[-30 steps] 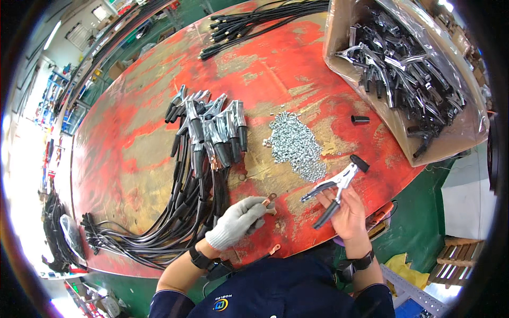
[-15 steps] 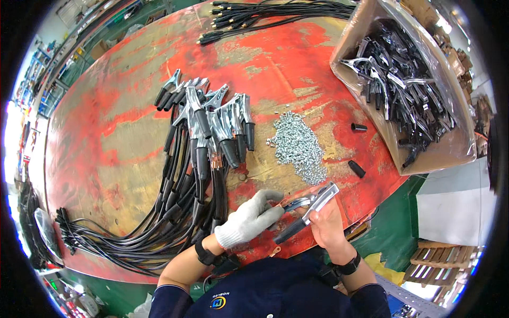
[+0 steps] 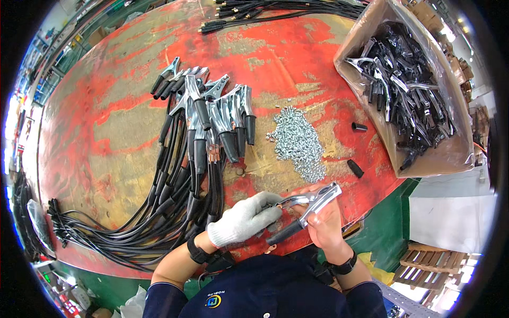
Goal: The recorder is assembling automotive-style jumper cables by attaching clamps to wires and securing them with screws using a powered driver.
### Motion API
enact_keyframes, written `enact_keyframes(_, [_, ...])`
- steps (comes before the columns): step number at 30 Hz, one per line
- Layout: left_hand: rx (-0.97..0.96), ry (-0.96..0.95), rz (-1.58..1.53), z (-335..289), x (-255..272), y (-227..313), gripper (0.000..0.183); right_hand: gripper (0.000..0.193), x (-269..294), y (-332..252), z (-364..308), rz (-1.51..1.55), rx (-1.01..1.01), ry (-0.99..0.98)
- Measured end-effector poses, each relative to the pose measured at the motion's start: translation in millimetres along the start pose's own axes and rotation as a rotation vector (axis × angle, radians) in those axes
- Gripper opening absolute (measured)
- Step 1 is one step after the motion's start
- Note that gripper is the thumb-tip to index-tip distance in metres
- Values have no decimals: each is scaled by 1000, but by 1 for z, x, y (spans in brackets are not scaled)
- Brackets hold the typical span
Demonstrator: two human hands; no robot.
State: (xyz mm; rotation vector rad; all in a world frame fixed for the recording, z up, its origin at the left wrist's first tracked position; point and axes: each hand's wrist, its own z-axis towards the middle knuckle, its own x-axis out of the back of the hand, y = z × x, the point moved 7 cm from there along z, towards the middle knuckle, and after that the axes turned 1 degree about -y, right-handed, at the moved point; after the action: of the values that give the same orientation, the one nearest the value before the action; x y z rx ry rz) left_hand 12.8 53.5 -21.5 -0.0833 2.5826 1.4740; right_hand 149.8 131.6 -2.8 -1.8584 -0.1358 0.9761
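Observation:
My left hand (image 3: 243, 220), in a white knit glove, pinches one arm of a silver metal clamp (image 3: 320, 199). Bare and curled round the clamp's body, my right hand (image 3: 330, 224) supports it. The clamp has a black sleeve (image 3: 286, 232) on the handle that points toward me. Its jaw end tilts up to the right. What lies under the gloved fingertips is partly hidden. Just in front of my body, a copper lug (image 3: 271, 248) lies near the table's edge. Beyond my hands is a pile of small silver metal pieces (image 3: 300, 146).
Many black cables (image 3: 159, 212) with silver clamps (image 3: 222, 116) lie at the left of the worn red table (image 3: 116, 138). More cables (image 3: 254, 21) lie at the far edge. A plastic-lined cardboard box (image 3: 366, 95) of clamps stands right. Two black sleeves (image 3: 356, 168) lie beside it.
The view has shifted slightly, so the table's things sit a little differently in the picture. Both hands keep hold of the clamp, the gloved fingers drawn slightly left.

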Motion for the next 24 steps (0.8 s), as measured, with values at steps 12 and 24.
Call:
enact_keyframes(12, [0,16,97,0,-2,-1,31,59,1,-7,-5,-87,52,27])
enact_keyframes(24, [29,87,314,-5,-2,13,30,39,3,-4,-6,63,63,-13])
